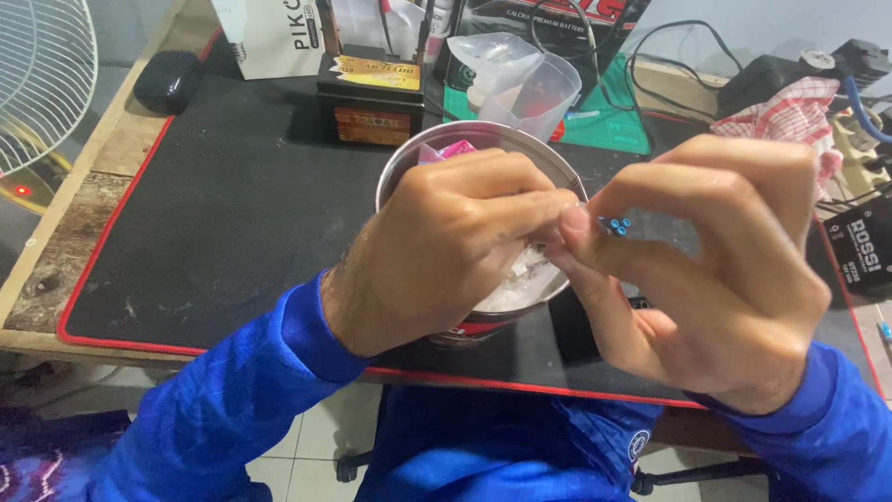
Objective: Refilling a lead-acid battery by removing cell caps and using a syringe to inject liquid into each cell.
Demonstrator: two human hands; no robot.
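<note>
Nearest the camera: two blue long sleeves (232,409) come up from the bottom edge, over a blue seat and pale floor tiles.

Left hand (446,246): fingers curled in tight, thumb and forefinger pressed together at the tips, meeting the other hand. Whether it pinches anything itself, cannot tell; the contact point is hidden.

Right hand (715,270): fingers bent, thumb and forefinger nipped on a tiny blue beaded part (616,225), which pokes out just beside the thumbnail. The part sits between both hands, raised above the work surface.

Directly under and behind the hands: a round silver metal tin (446,144) with a red band at its base, standing on a black desk mat with red edging (223,223). White scraps and something pink show inside the tin.

Beyond the tin: a clear plastic measuring cup (539,93), tilted, near the rim. Left of it, a small black box-shaped battery with a gold label (372,93). To the right, a red-and-white checked cloth (785,112) among black cables.

Far left edge: a white wire fan guard (42,84), off the wooden table.
</note>
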